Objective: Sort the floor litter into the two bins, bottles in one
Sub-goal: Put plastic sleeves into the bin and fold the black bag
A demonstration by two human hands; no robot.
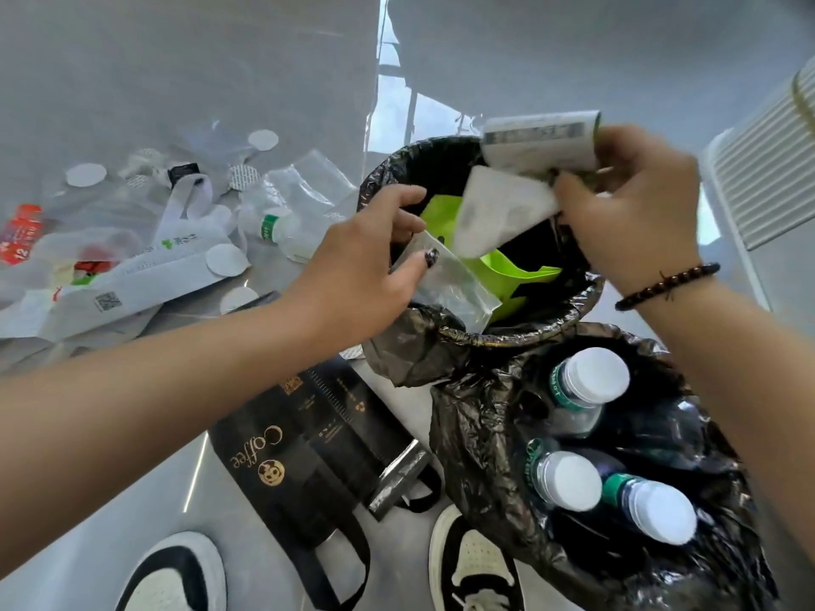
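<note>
Both hands hang over the far bin [577, 302], presumably to drop non-bottle litter there: the left hand [357, 275] pinches a clear plastic bag [450, 286], the right hand [635, 213] grasps white wrappers [502, 209]. Capped bottles [591, 381] stand in the near bin [485, 434]; another bottle [286, 231] lies on the floor. The far bin's depths are hidden.
</note>
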